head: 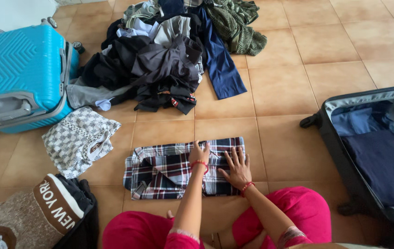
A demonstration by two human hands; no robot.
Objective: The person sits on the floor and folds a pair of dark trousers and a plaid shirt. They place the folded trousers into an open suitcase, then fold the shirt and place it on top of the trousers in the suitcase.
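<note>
left hand (198, 154): flat on plaid shirt (169, 168), fingers together, palm down, grasping nothing
right hand (237, 167): just beside left hand, fingers spread, pressing same shirt, nothing clenched
shirt: folded, on tiled floor (280, 97) under both palms
beyond hands: clothes pile (169, 50)
far right: open dark suitcase (372, 152)
far left: blue suitcase (21, 74), patterned garment (74, 138)

Tan tiled floor (326, 50) carries a folded plaid shirt (174, 168); beyond it a clothes heap (160, 60), left a blue suitcase (19, 76), right an open black suitcase (372, 152).
</note>
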